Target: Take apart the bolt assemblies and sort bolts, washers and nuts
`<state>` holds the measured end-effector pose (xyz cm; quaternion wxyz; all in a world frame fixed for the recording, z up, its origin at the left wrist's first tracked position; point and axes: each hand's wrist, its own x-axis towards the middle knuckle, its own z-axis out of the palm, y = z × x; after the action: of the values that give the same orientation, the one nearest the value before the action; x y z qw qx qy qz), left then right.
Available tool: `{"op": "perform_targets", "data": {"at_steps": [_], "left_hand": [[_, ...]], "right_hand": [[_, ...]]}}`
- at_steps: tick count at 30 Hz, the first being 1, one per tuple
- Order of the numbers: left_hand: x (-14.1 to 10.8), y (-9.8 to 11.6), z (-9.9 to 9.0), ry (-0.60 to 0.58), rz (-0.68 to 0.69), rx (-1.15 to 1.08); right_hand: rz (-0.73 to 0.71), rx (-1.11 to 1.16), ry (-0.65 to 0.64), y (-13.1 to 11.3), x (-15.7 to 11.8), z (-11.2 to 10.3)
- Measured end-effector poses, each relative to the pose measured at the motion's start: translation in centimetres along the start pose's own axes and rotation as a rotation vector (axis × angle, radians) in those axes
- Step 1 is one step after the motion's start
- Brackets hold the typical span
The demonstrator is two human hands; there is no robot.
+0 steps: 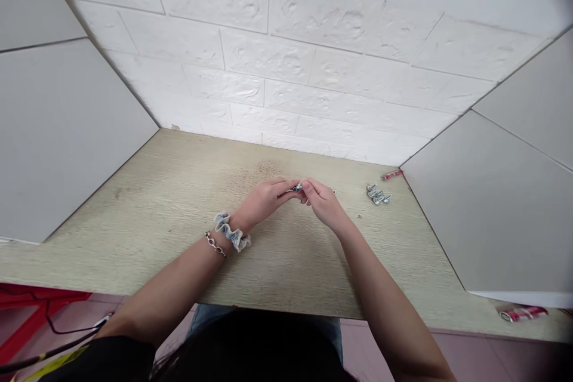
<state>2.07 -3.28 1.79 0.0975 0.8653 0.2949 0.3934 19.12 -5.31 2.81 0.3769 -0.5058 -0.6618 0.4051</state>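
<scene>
Over the middle of the wooden table (286,262), my two hands meet at a small silvery metal piece (298,187). My left hand (267,198) pinches it from the left, with the thumb and fingers pressed around it. From the right, my right hand (321,202) grips the same piece between thumb and curled fingers. The fingers cover most of it, so its exact shape is hidden. To the right of my right hand lies a small pile of silvery metal screws or bolts (377,195).
A red cylinder (392,175) lies by the right panel's back corner, and another red cylinder (523,314) rests near the front right edge. Grey panels (76,137) stand at both sides. A white brick-patterned wall (286,59) closes the back.
</scene>
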Motion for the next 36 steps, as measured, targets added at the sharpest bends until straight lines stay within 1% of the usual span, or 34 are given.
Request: {"op": "perform_targets", "data": {"at_steps": [2, 5, 7, 11, 13, 15, 17, 20, 23, 25, 27, 29, 32, 34, 36], "left_hand": [[-0.1, -0.2, 0.2, 0.02, 0.0, -0.014], [0.0, -0.2, 0.4, 0.028, -0.028, -0.053], [0.1, -0.1, 0.3, 0.015, -0.076, -0.108], [0.3, 0.0, 0.0, -0.04, -0.218, -0.249], [0.4, -0.1, -0.2, -0.055, -0.255, -0.285], [0.4, -0.2, -0.2, -0.051, -0.246, -0.266], [0.4, -0.2, -0.2, -0.033, -0.2, -0.213], [0.4, 0.0, 0.0, -0.007, -0.117, -0.14], [0.2, 0.3, 0.2, -0.003, -0.069, -0.114], [0.2, 0.5, 0.3, -0.012, -0.049, -0.119], [0.1, 0.5, 0.4, -0.016, -0.048, -0.126], [0.1, 0.2, 0.4, 0.008, -0.06, -0.127], [0.2, -0.2, 0.1, 0.056, -0.072, -0.125], [0.3, -0.5, -0.1, 0.077, -0.081, -0.118], [0.3, -0.5, -0.2, 0.092, -0.082, -0.11]], "right_hand": [[-0.024, -0.085, -0.002, 0.1, -0.1, 0.3], [-0.041, -0.107, 0.001, 0.2, -0.2, 0.6], [-0.045, -0.126, 0.001, 0.1, -0.2, 0.7], [-0.058, -0.146, -0.011, -0.2, -0.3, 0.7], [-0.068, -0.132, -0.023, -0.4, -0.3, 0.7], [-0.066, -0.07, -0.046, -0.5, -0.3, 0.8], [-0.051, 0.025, -0.059, -0.5, -0.3, 0.8], [-0.035, 0.102, -0.01, -0.2, -0.2, 0.8], [-0.004, 0.021, 0.049, 0.3, -0.1, 0.9], [0.031, -0.054, 0.042, 0.5, 0.0, 1.0], [0.042, -0.074, 0.015, 0.5, 0.0, 1.0], [0.014, 0.004, -0.019, 0.3, -0.1, 0.9], [-0.04, 0.267, -0.049, 0.0, -0.1, 0.6], [-0.031, 0.385, -0.014, -0.1, 0.0, 0.4], [0.011, 0.355, 0.042, 0.0, 0.0, 0.4]]}}
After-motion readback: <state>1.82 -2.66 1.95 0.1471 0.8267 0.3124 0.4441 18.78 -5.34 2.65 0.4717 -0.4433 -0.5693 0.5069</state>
